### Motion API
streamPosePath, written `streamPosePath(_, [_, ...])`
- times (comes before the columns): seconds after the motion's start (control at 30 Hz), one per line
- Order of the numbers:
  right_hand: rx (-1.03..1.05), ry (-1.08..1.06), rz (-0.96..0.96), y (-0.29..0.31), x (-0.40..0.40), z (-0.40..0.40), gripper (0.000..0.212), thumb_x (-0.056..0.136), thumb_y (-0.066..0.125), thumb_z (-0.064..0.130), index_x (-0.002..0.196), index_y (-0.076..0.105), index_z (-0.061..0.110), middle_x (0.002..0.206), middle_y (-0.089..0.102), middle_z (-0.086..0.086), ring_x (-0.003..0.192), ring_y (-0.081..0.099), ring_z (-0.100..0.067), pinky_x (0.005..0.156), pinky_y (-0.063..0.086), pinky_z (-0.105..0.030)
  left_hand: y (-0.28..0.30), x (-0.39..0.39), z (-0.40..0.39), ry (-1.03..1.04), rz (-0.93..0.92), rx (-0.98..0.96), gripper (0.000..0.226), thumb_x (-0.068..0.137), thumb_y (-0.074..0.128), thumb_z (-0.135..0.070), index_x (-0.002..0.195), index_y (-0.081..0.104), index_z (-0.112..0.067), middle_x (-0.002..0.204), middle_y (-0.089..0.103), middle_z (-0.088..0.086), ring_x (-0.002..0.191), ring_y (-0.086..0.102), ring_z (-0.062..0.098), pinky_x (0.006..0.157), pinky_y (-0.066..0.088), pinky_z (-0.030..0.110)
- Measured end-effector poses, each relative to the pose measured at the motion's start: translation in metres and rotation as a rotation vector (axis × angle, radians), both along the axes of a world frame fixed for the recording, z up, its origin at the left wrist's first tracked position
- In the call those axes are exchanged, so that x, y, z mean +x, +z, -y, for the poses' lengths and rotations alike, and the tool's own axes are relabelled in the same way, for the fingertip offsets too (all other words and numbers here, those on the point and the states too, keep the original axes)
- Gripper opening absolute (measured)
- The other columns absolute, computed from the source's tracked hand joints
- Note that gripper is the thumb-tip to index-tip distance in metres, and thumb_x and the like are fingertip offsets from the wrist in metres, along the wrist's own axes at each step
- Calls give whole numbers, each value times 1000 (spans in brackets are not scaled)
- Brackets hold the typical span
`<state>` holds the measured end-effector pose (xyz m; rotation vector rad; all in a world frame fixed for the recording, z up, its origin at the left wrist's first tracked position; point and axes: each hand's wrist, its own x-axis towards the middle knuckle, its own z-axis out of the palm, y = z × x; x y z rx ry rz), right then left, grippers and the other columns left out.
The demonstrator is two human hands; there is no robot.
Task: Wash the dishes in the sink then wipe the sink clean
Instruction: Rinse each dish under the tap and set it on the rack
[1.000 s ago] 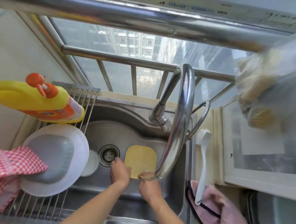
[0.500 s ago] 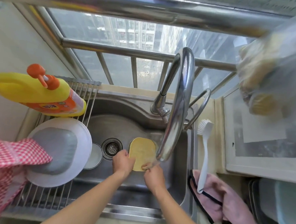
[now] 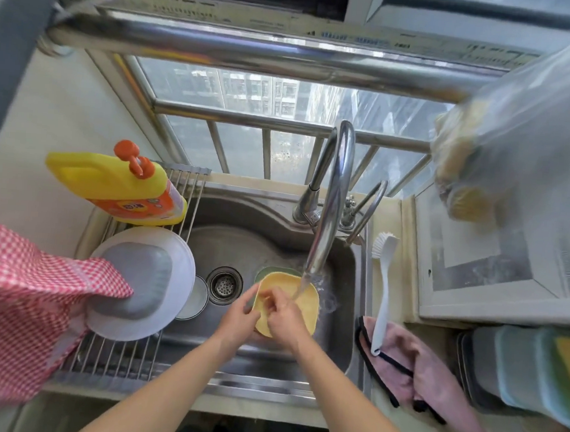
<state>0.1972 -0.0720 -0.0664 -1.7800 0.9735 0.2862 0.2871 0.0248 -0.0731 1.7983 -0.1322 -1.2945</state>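
Note:
A yellow square plate (image 3: 300, 296) is tilted up in the steel sink (image 3: 275, 235) under water running from the tap (image 3: 331, 205). My left hand (image 3: 237, 317) grips its left edge. My right hand (image 3: 285, 315) lies over the plate's face, fingers curled against it. A green dish (image 3: 273, 270) shows just behind the yellow plate. A small white dish (image 3: 197, 297) lies by the drain (image 3: 224, 284).
A roll-up rack (image 3: 122, 356) over the sink's left side carries a white plate (image 3: 179, 259) with a grey dish (image 3: 134, 279), a detergent bottle (image 3: 120, 187) and a red checked cloth (image 3: 17, 305). Right of the sink lie a white brush (image 3: 384, 290) and a pink cloth (image 3: 428, 371).
The yellow plate has been raised from the sink floor and tilted. Water now runs onto it. My right hand has moved from its near edge onto its face.

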Motion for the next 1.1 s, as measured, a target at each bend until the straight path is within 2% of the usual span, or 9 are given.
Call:
streamPosePath(0.13, [-48,52,-101,13,-4,-10,13,88,56,19,98,64,18,102,67,-8,94,61,-29,82,51,-39,22,-3,4,146,-148,-64,74,92,42,19,140,49,-37,119,72,10,89,72,21,59,60,35])
streamPosePath(0.3, [-265,-63,-203,14,-1,6,49,89,50,7,136,51,20,135,44,-11,129,42,-32,110,36,-36,27,-18,-8,127,-151,-64,80,89,33,22,141,47,-37,115,71,12,80,69,21,71,62,53])
streamPosePath(0.47, [-29,223,-2,15,-3,-8,39,78,45,21,111,66,17,113,58,-6,101,52,-20,94,46,-38,25,-16,-13,143,-89,-12,77,90,41,16,136,51,-46,108,75,5,93,72,22,78,61,52])
streamPosePath(0.57, [185,33,35,11,-17,-18,22,84,46,20,97,64,22,102,68,-4,93,59,-19,92,52,-44,23,-7,-7,69,-15,-39,65,92,54,7,137,52,-40,92,74,5,82,67,16,79,58,42])
streamPosePath(0.63, [310,-191,83,-4,-24,-15,31,89,50,48,110,66,31,109,73,2,104,66,-18,97,52,-51,20,-7,-2,-91,148,-47,52,90,63,-12,133,59,-41,90,71,-1,78,65,11,83,58,34])
streamPosePath(0.7, [348,-354,104,-13,-26,-8,43,88,46,74,111,66,44,112,74,4,108,69,-20,98,54,-51,15,-13,1,-247,312,-16,46,86,65,-23,124,61,-50,100,66,-1,82,69,13,88,58,37])
streamPosePath(0.8, [343,-450,106,9,-23,3,34,95,47,60,100,71,35,103,75,0,101,71,-22,93,56,-51,22,-26,5,-362,441,5,50,94,59,-10,135,58,-39,109,55,0,92,63,12,92,46,19])
streamPosePath(0.93, [306,-382,103,10,-31,11,50,82,55,69,93,71,22,87,74,-6,84,71,-26,74,57,-43,16,-24,16,-386,414,-24,43,101,47,-14,138,61,-30,138,50,-5,129,48,8,110,28,14])
streamPosePath(1.1, [264,-300,136,22,-35,16,42,84,56,54,81,61,13,71,59,-5,69,53,-16,64,44,-37,-4,-10,29,-425,429,9,68,90,29,-56,153,37,-32,163,29,-1,151,24,12,126,16,35])
